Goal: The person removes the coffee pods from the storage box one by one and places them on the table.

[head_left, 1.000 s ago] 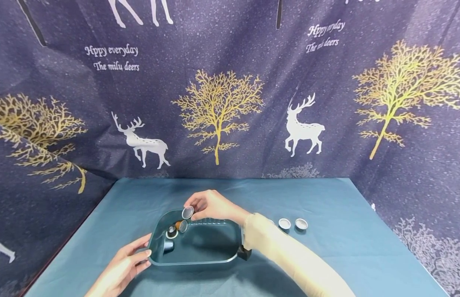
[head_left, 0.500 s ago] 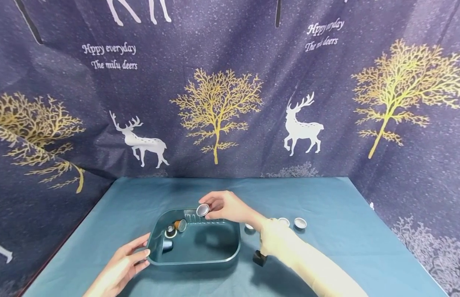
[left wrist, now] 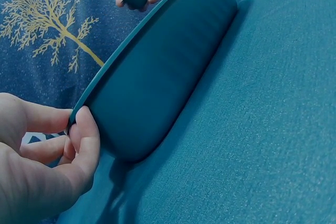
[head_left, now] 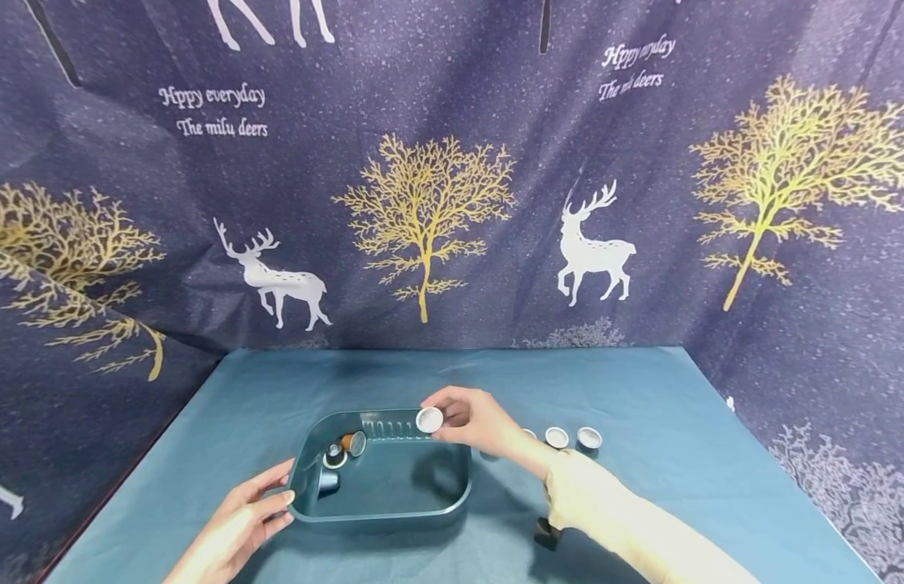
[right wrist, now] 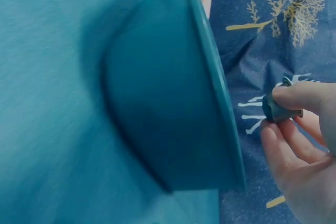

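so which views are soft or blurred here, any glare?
Head view: sharp overall, even light, wide-angle bowing at the edges; the foil top of the capsule in the right hand is washed out white. Left wrist view: crisp on the tray wall and left hand. Right wrist view: motion-blurred, tray edges smeared; dim blue cast.

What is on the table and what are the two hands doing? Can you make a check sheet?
Surface: teal tablecloth covers the table.
Job's things: teal tray with three capsules in its left end; one silver-topped capsule pinched above the tray's far rim.
Clutter: capsules on the cloth right of the tray.
Hands: left hand holds the tray's left rim; right hand pinches the capsule.
Cables: nothing seen.
Surroundings: dark blue curtain with gold trees and white deer.
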Demonstrator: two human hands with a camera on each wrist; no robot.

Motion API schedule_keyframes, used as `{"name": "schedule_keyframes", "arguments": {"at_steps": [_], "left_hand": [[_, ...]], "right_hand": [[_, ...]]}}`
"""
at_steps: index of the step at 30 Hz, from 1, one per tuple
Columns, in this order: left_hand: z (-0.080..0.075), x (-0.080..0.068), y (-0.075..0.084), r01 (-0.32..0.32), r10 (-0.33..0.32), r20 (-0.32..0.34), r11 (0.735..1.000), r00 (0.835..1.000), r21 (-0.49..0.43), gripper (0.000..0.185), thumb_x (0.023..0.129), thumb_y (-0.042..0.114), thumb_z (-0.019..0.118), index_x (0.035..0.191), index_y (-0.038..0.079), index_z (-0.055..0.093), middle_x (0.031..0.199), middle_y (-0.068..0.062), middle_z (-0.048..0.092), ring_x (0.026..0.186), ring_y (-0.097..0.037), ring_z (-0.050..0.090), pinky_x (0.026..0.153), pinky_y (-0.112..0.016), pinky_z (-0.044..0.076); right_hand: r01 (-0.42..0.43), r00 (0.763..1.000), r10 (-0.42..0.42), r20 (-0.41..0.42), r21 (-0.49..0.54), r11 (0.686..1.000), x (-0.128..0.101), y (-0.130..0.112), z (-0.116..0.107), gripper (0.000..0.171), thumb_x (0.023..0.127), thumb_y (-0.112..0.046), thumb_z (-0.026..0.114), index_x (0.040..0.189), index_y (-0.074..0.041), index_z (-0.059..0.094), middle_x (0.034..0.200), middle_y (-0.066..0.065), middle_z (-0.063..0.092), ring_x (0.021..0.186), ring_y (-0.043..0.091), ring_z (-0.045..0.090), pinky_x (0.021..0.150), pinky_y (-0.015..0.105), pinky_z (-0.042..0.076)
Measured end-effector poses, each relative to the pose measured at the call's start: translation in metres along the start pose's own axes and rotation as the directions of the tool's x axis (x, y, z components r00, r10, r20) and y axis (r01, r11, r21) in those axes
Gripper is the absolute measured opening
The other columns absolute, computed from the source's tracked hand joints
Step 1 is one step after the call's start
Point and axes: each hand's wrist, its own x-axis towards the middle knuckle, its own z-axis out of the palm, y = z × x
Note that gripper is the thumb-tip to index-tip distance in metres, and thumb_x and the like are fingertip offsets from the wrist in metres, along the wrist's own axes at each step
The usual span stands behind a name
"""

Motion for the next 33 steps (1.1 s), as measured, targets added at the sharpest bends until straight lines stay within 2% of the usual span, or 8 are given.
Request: {"name": "schedule_keyframes", "arguments": {"at_steps": [6,12,19,21,26,33], "left_hand": [[0.002,0.000,0.001,-0.006,0.006,0.005,1.000,1.000,0.008,0.075,0.099,0.011,0.056,0.158,-0.002,0.011,0.125,-0.003,0.043,0.096,-0.005,0.060,0.083,-0.026,0.055],[0.003,0.000,0.002,0.009,-0.009,-0.018,1.000,1.000,0.011,0.074,0.098,0.010,0.057,0.158,-0.001,0.014,0.132,-0.006,0.040,0.097,-0.007,0.060,0.084,-0.026,0.055],[0.001,-0.001,0.001,0.005,-0.006,0.012,1.000,1.000,0.006,0.076,0.098,0.011,0.057,0.158,-0.001,0.010,0.124,-0.001,0.045,0.098,-0.005,0.060,0.084,-0.026,0.054],[0.001,0.000,0.001,0.004,-0.004,0.012,1.000,1.000,0.003,0.076,0.098,0.011,0.056,0.158,-0.001,0.011,0.124,-0.001,0.044,0.098,-0.006,0.060,0.084,-0.026,0.054],[0.001,0.000,0.000,0.006,-0.006,0.007,1.000,1.000,0.000,0.075,0.099,0.010,0.056,0.158,0.000,0.012,0.126,-0.003,0.042,0.097,-0.006,0.060,0.084,-0.026,0.055],[0.000,0.000,0.000,0.005,-0.005,0.017,1.000,1.000,-0.001,0.076,0.099,0.012,0.057,0.158,0.000,0.010,0.125,-0.001,0.043,0.098,-0.005,0.060,0.085,-0.025,0.055]], "right_hand": [[-0.024,0.998,0.022,-0.066,-0.039,0.999,-0.021,0.004,-0.008,0.039,0.081,0.000,0.075,0.119,-0.006,0.067,0.106,0.014,0.073,0.090,0.015,0.072,0.079,0.024,0.057],[-0.071,0.989,0.060,-0.132,-0.084,0.994,-0.041,0.012,-0.013,0.041,0.080,-0.002,0.078,0.118,-0.013,0.068,0.101,0.007,0.074,0.083,0.013,0.071,0.074,0.025,0.057],[-0.020,0.978,-0.018,-0.209,-0.180,0.983,-0.058,0.021,-0.015,0.039,0.080,-0.007,0.080,0.116,-0.018,0.069,0.102,0.002,0.072,0.086,0.018,0.066,0.075,0.030,0.056],[-0.019,0.975,-0.024,-0.220,-0.189,0.982,-0.062,0.021,-0.016,0.040,0.080,-0.007,0.079,0.116,-0.019,0.069,0.102,0.001,0.072,0.087,0.019,0.065,0.075,0.032,0.056],[-0.046,0.975,0.000,-0.223,-0.201,0.978,-0.070,0.024,-0.017,0.041,0.079,-0.003,0.076,0.117,-0.016,0.067,0.104,0.002,0.072,0.085,0.012,0.065,0.077,0.035,0.057],[-0.066,0.974,0.015,-0.227,-0.219,0.973,-0.080,0.032,-0.014,0.039,0.079,-0.002,0.077,0.115,-0.014,0.067,0.102,0.001,0.071,0.087,0.010,0.064,0.076,0.031,0.057]]}}
